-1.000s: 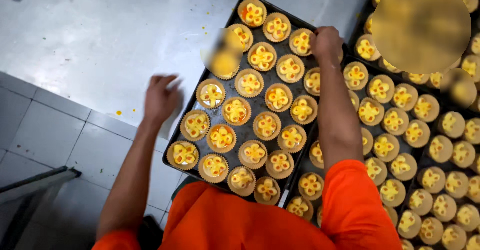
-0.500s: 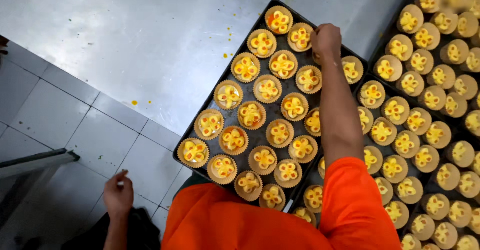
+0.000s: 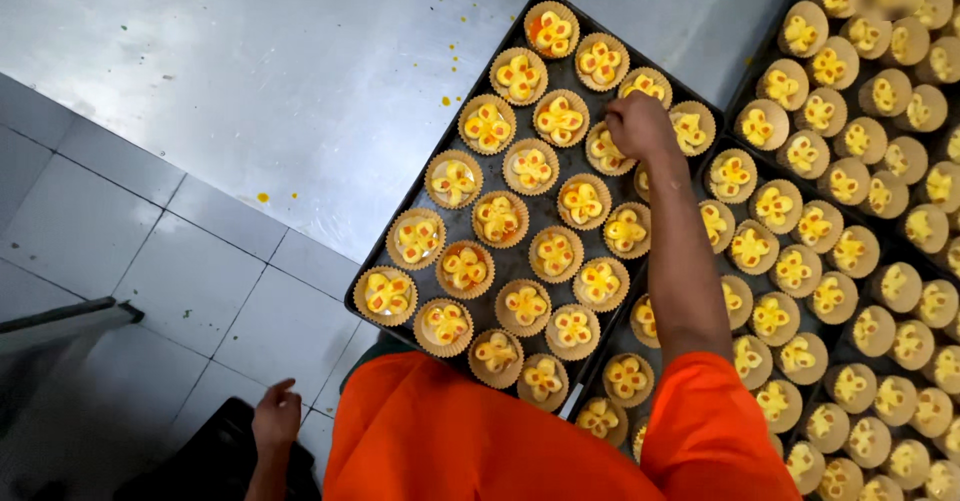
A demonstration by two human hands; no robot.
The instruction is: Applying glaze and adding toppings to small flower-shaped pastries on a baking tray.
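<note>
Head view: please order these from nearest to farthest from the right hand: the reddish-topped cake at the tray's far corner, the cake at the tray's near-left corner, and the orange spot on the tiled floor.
1. Reddish-topped cake, far corner of the tray, just left of the right hand.
2. Near-left corner cake, at the tray's edge toward the person.
3. Orange spot, left, on the floor.

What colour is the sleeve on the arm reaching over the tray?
Bright orange short sleeve, clearest in the head view; the right hand rests among yellow-topped pastry cups.
</note>
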